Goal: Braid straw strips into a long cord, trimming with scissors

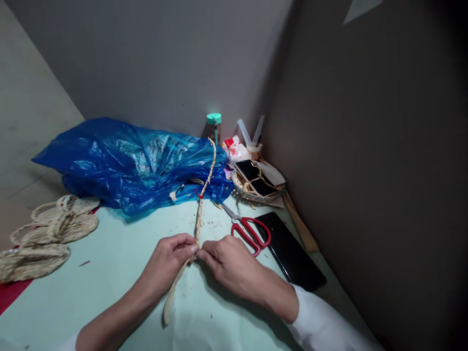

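Note:
A pale braid of flat plant fibre runs from the blue bag down to my hands at the middle of the table. My left hand pinches the braid's lower end between thumb and fingers. Right beside it, my right hand is closed on the same end, its fingertips partly hidden. A loose flat strand hangs from beneath my left hand toward the front. A red tie crosses the braid higher up. Red-handled scissors lie just beyond my right hand, partly on a black tablet-like slab.
A large blue plastic bag lies across the back. Several woven fibre sandals sit at the left. A basket holding a phone, a green-lidded bottle and a small cup stand at the back right, near the wall.

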`<state>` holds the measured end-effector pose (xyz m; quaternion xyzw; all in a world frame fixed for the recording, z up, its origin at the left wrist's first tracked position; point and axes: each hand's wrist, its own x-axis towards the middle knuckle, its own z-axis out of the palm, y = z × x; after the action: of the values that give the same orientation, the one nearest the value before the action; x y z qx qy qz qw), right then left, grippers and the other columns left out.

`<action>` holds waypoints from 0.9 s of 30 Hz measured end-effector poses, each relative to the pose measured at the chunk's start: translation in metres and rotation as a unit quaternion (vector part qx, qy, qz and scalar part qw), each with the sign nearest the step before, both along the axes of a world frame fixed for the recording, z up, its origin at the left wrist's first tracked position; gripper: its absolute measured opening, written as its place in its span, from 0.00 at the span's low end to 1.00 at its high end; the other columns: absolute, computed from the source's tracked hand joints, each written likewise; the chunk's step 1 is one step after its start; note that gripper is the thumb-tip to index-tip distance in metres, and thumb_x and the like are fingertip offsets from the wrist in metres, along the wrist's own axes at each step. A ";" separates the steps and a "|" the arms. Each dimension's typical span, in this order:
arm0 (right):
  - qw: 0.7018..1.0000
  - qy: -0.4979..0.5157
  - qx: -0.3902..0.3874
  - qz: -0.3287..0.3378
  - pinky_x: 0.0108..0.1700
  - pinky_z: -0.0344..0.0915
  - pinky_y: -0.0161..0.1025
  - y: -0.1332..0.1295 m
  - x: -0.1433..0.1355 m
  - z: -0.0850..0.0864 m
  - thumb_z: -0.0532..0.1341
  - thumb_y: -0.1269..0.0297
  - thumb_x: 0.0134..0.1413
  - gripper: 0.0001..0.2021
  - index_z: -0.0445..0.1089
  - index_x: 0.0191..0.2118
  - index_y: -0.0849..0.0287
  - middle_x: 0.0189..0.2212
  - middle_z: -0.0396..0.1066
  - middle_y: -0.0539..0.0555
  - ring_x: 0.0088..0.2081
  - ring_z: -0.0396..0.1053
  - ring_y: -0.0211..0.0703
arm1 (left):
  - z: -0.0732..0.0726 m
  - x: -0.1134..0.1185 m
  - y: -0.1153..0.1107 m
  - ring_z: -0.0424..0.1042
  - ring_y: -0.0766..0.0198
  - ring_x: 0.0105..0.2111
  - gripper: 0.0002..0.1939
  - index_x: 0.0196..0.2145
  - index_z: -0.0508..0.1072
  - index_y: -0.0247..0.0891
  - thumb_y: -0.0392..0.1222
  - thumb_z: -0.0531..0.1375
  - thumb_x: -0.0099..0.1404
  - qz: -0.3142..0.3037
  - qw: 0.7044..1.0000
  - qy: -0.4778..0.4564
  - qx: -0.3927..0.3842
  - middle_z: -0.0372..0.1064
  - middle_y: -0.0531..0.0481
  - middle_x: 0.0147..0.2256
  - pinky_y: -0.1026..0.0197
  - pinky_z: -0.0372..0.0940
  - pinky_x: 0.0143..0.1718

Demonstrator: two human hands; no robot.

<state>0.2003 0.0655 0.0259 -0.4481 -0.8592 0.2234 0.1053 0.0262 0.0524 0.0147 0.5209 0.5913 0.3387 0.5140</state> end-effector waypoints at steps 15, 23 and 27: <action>0.933 -0.205 0.292 -0.051 0.43 0.53 0.49 0.078 -0.015 -0.014 0.51 0.75 0.61 0.12 0.73 0.35 0.67 0.38 0.67 0.65 0.44 0.58 0.55 | -0.002 -0.001 0.004 0.58 0.65 0.22 0.12 0.20 0.65 0.38 0.47 0.58 0.56 -0.052 0.998 0.015 0.028 0.59 0.56 0.18 0.63 0.51 0.26; 0.965 -0.086 0.231 -0.096 0.40 0.54 0.40 0.073 -0.003 0.000 0.54 0.73 0.56 0.07 0.69 0.35 0.64 0.35 0.69 0.59 0.38 0.62 0.46 | -0.011 -0.005 0.008 0.58 0.65 0.23 0.12 0.21 0.65 0.38 0.49 0.58 0.55 -0.070 0.996 0.024 0.039 0.60 0.56 0.19 0.63 0.51 0.27; 0.984 0.021 0.153 -0.083 0.31 0.54 0.32 0.036 0.033 0.021 0.51 0.74 0.56 0.08 0.67 0.36 0.62 0.27 0.67 0.48 0.27 0.61 0.35 | -0.012 -0.007 0.008 0.57 0.65 0.24 0.14 0.23 0.65 0.38 0.51 0.58 0.56 -0.081 0.996 0.025 0.032 0.60 0.56 0.20 0.63 0.51 0.28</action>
<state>0.2330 0.1012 0.0472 -0.4917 -0.8405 0.0893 0.2091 0.0190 0.0600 0.0030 0.5915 0.5487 0.3012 0.5082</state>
